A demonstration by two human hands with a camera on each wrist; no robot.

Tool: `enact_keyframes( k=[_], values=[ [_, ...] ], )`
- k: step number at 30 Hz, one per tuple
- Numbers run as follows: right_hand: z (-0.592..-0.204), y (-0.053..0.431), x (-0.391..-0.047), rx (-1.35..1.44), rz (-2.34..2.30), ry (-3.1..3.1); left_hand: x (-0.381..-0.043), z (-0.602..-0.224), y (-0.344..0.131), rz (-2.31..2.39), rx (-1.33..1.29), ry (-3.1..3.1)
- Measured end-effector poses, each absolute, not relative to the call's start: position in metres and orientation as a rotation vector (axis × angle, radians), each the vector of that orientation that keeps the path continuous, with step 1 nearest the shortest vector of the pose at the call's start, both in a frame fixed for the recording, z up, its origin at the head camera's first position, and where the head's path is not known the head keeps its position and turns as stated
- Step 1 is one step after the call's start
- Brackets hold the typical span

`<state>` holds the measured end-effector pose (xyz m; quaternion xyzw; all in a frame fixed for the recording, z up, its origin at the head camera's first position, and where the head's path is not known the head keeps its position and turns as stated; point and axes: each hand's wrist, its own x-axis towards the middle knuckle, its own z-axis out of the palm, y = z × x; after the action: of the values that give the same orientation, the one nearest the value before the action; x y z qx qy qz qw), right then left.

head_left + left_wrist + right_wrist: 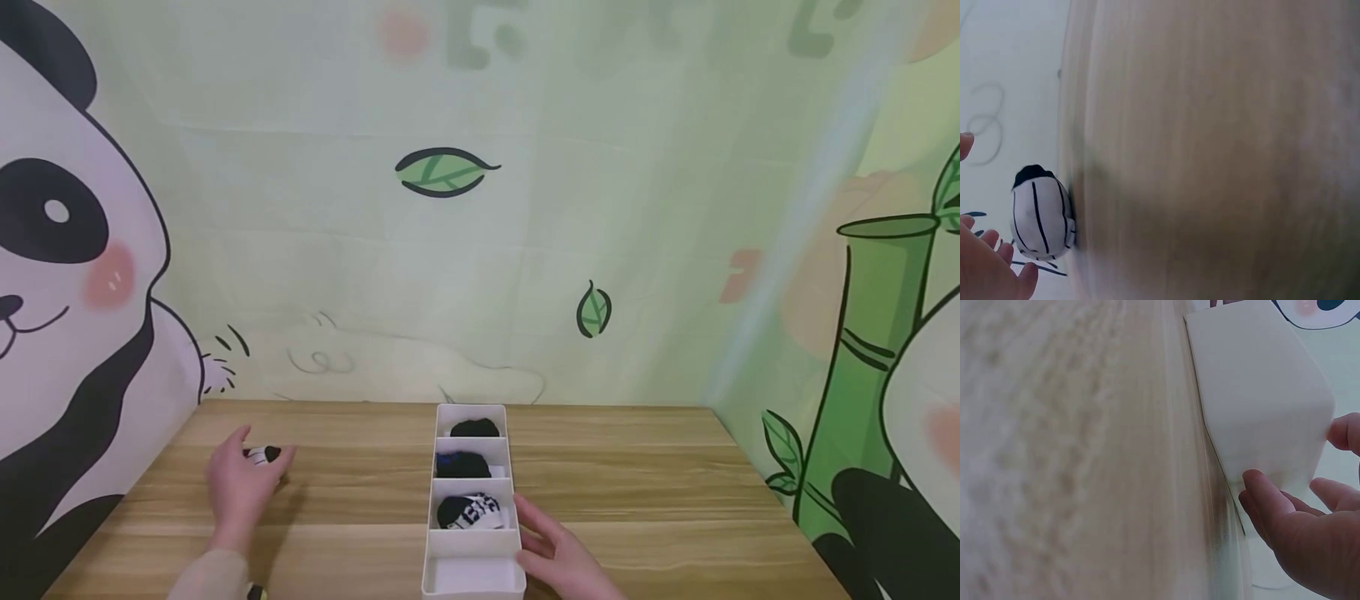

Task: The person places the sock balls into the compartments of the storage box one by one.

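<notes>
At the left of the table, my left hand (238, 487) reaches over a rolled-up sock (262, 455), white with black stripes and a black end. In the left wrist view this striped sock (1040, 215) lies between the spread thumb and fingers (985, 262), with a gap showing on the thumb side. My right hand (566, 557) rests against the right side of a long white divided box (474, 544), fingers loosely extended. Rolled socks lie in its compartments: a black one (476, 428) at the back, a dark one (461, 465), then a black-and-white patterned one (471, 512). The nearest compartment holds nothing.
The wooden table (360, 483) meets a printed cloth backdrop (315, 208) at its far edge. A small black-and-yellow item (257, 592) shows at the bottom edge beside my left sleeve (210, 577), mostly hidden.
</notes>
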<state>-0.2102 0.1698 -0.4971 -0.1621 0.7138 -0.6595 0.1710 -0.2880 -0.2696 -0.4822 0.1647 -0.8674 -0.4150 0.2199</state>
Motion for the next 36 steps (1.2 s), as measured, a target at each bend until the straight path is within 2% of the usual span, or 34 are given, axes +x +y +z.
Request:
enact_keyframes(
  k=[23, 36],
  values=[
    [-0.497, 0.170, -0.210, -0.445, -1.865, 2.033, -0.294, -0.501, -0.280, -1.194, 0.607, -2.492],
    [-0.495, 0.170, -0.209, -0.466, -1.875, 2.025, -0.298, -0.512, -0.287, -1.231, 0.591, -2.496]
  ],
)
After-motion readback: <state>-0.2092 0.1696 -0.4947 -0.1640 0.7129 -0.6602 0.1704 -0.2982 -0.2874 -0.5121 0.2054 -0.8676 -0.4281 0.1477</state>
